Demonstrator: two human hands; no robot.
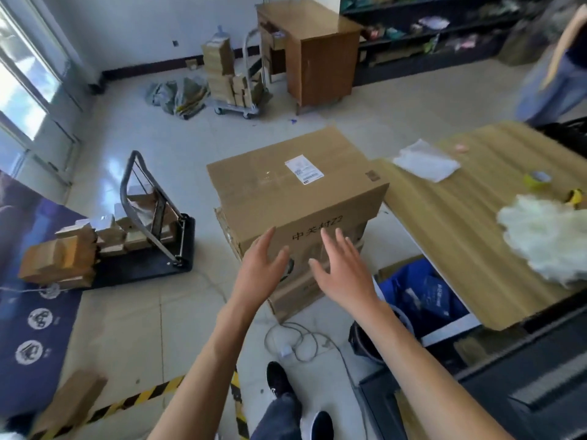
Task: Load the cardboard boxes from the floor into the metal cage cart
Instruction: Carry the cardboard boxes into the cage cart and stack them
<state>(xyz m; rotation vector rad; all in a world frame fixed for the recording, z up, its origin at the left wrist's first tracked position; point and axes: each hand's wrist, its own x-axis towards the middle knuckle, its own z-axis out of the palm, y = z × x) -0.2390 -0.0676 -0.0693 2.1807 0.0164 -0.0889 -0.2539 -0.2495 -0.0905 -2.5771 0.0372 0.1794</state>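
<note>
**Both hands spread at near face of top box, no grip yet**

Large brown cardboard box with a white shipping label sits on top of a second, lower brown cardboard box, the stack standing on the pale tiled floor. It lies straight ahead of both hands. Its long axis runs away from the person, slightly rightward.

Left hand and right hand: fingers spread, palms toward the printed near face, holding nothing. Whether either palm touches the cardboard cannot be told. Both are about equally near; the gap between them is narrower than the box.

Judgement: hands need to part toward the side edges before a lift.

Surroundings: light wood-grain bench just beside the box's right edge, limiting room there. White cable coil lies on the floor near the feet, a trip risk. Black flat trolley with small parcels stands to the left, well apart. No metal cage cart identifiable.
</note>
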